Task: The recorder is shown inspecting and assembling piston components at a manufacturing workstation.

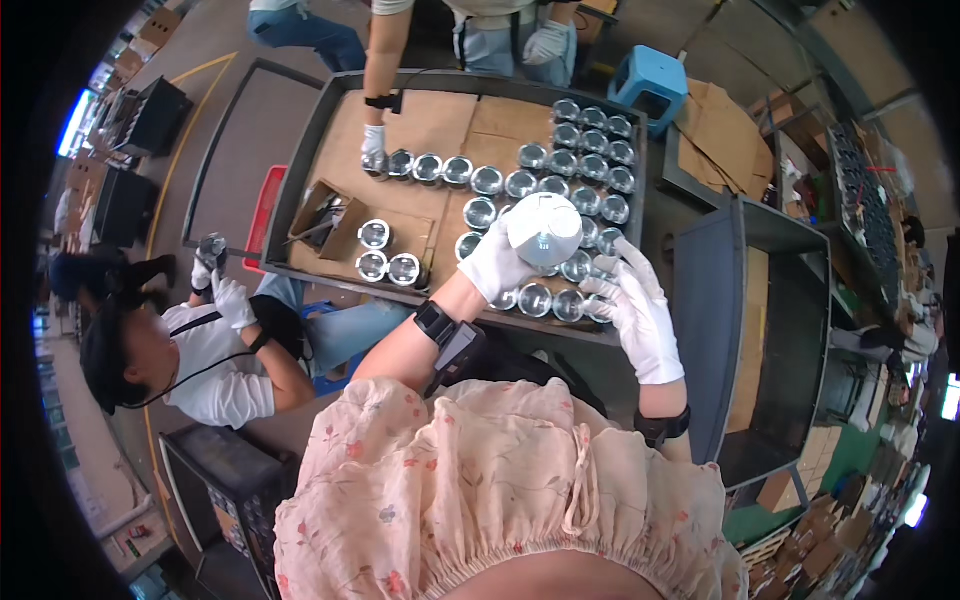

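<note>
Step in hand, as I read it: checking one piece lifted off the tray. Left hand (497, 265), white glove, is closed around a round white cup-like part (545, 229) and holds it raised, its mouth tipped toward the camera. The part sits above the near-right block of shiny metal cylinders (585, 160), clear of them.

Right hand (632, 305), also gloved, is just right of and below that grip, fingers spread and loose, holding nothing. It hovers over the cylinders at the near edge of the tray; touching them or not, can't tell.

Tray (300, 160) is dark-rimmed, lined with cardboard (440, 125), resting on the worktop. Beyond the grip a row of cylinders runs leftward, where another person's gloved hand (374, 145) rests on the end one. A few more cylinders stand loose to the left of the grip beside a small open carton (330, 225).

A seated person (215, 365) far left holds a cylinder in both gloved hands.

Next move likely calls for a free slot among the cylinders right under the grip, and a steady lowering without knocking neighbours, since they stand packed touching each other.
</note>
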Demonstrator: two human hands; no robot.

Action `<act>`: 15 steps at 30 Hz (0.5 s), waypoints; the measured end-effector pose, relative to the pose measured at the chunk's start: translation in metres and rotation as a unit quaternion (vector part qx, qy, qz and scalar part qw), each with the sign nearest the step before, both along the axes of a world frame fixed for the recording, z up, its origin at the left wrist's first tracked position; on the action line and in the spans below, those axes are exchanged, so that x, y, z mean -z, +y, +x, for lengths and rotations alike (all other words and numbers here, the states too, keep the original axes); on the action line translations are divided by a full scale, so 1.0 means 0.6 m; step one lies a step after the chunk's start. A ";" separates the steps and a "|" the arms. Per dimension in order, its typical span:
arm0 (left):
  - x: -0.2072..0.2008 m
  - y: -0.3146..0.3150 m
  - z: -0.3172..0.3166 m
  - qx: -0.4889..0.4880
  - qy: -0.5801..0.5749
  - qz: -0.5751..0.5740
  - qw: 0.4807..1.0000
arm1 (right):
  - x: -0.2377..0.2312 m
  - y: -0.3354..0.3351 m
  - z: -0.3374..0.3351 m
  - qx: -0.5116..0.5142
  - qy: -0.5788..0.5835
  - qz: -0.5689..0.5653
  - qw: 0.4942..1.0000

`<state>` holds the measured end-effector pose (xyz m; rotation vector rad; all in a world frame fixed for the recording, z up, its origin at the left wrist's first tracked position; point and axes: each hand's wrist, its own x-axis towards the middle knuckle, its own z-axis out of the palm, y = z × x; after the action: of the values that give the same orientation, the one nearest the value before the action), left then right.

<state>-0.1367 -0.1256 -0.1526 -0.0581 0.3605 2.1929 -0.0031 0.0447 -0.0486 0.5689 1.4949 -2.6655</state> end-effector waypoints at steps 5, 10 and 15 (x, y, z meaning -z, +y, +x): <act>-0.028 0.053 0.004 0.033 0.220 0.006 0.975 | 0.017 0.012 0.025 0.018 -0.058 -0.140 0.988; -0.119 0.076 0.026 -0.085 0.453 -0.189 0.867 | 0.009 0.010 0.046 -0.065 -0.026 -0.289 0.955; -0.187 0.095 0.073 -0.167 0.703 -0.297 0.624 | -0.009 0.037 0.051 -0.019 0.052 -0.393 0.918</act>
<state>-0.0931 -0.0687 -0.0406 1.4004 2.0506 1.8584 0.0276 0.0672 -0.0430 0.3226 0.3247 -2.9487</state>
